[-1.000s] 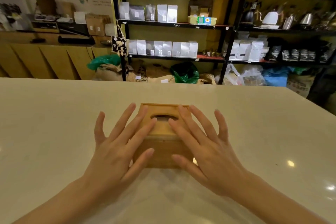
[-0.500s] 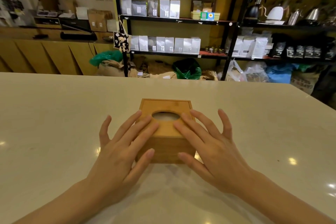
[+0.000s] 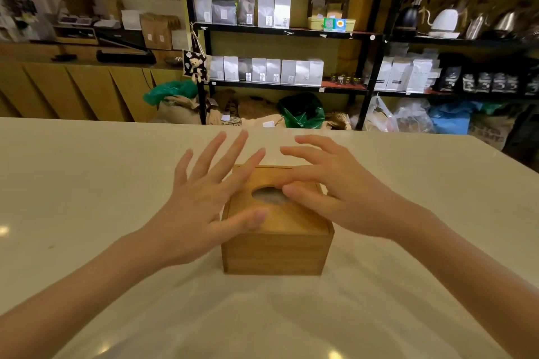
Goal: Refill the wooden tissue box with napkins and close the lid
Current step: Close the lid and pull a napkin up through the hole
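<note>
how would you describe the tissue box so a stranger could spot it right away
Start at the wide pale countertop in front of the dark shelving. Near its middle, between the left hand and right hand, sits the wooden tissue box. It is the only thing on the counter: a honey-brown cube with an oval opening in its lid.

The wooden tissue box (image 3: 277, 251) under my bare hands is honey-brown with faint straight grain, and the lid (image 3: 287, 217) is a shade lighter and more golden; its oval opening (image 3: 268, 195) shows pale grey-white. The table (image 3: 87, 183) across the lower frame is plain cream with small white glints. At upper centre, black shelves (image 3: 364, 35) hold silver-white pouches (image 3: 267, 70). A green bag (image 3: 303, 112) and a blue one (image 3: 450, 119) lie below.
</note>
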`<state>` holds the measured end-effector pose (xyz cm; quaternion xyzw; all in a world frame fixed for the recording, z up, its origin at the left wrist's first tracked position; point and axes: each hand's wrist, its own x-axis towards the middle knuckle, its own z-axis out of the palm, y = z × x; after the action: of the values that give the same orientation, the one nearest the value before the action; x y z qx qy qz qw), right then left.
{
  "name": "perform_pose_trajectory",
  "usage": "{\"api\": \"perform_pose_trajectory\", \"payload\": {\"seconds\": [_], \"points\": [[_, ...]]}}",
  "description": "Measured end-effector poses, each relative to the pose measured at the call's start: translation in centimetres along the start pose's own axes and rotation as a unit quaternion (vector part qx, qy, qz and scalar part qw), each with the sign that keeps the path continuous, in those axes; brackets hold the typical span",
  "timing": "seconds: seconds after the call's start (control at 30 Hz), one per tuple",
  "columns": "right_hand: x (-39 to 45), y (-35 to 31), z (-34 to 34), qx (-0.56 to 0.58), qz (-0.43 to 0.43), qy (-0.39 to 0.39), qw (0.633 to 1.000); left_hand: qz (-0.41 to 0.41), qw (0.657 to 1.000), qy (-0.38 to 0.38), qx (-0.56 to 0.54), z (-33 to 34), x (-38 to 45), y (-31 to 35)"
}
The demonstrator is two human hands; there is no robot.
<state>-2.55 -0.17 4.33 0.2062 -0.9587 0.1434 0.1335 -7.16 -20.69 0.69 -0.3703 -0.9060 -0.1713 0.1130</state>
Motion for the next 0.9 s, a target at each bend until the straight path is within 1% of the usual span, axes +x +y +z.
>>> {"api": "perform_pose_trajectory", "payload": {"seconds": [0.07, 0.13, 0.27, 0.4, 0.6, 0.73, 0.9], "points": [[1.4, 0.1, -0.1, -0.006, -0.004, -0.070, 0.998, -0.014, 0.998, -0.053, 0.000, 0.5, 0.5, -0.5], [2.4, 0.2, -0.1, -0.015, -0.009, -0.117, 0.993, -0.028, 0.995, -0.092, -0.032, 0.9, 0.7, -0.9], [4.1, 0.1, 0.1, -0.073, -0.029, -0.157, 0.984, -0.029, 0.991, -0.106, -0.075, 1.0, 0.9, -1.2], [5.2, -0.3, 0.6, -0.102, -0.037, -0.178, 0.978, -0.029, 0.989, -0.118, -0.088, 0.8, 0.9, -1.0], [5.9, 0.0, 1.0, -0.062, -0.012, -0.209, 0.976, -0.023, 0.987, -0.111, -0.113, 0.9, 0.8, -0.9], [5.8, 0.4, 1.7, -0.068, -0.037, -0.192, 0.978, -0.023, 0.985, -0.092, -0.143, 1.3, 0.7, -1.0], [5.3, 0.8, 1.9, -0.008, -0.033, -0.151, 0.988, -0.026, 0.985, -0.096, -0.143, 1.2, 0.6, -1.0]]}}
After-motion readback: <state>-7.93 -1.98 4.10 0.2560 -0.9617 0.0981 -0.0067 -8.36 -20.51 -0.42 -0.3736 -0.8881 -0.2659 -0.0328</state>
